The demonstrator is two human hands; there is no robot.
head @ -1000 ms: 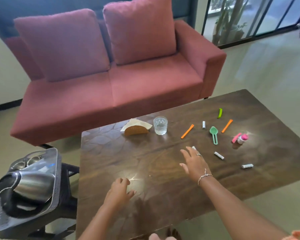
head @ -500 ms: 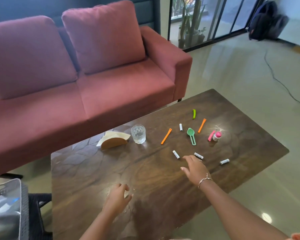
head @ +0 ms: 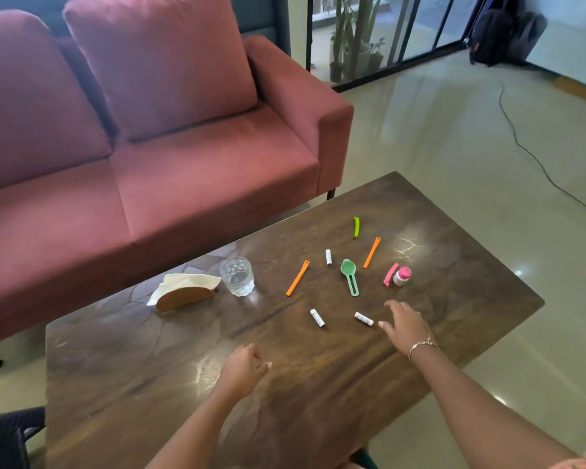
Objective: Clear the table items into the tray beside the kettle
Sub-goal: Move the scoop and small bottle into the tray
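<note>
Both hands were held over the table point(head: 115, 384), nothing seen in them: the right hand point(head: 405, 324) spread just beside a white tube point(head: 363, 318), the left hand point(head: 244, 368) loosely curled. Collection was judged barely begun; a pinch on that tube was called for next. The tray was not seen.

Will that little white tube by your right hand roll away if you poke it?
The white tube looks round and lies on its side on the shiny table, so a nudge may roll it. It is small, so likely light and easy for the right hand to pinch.
</note>
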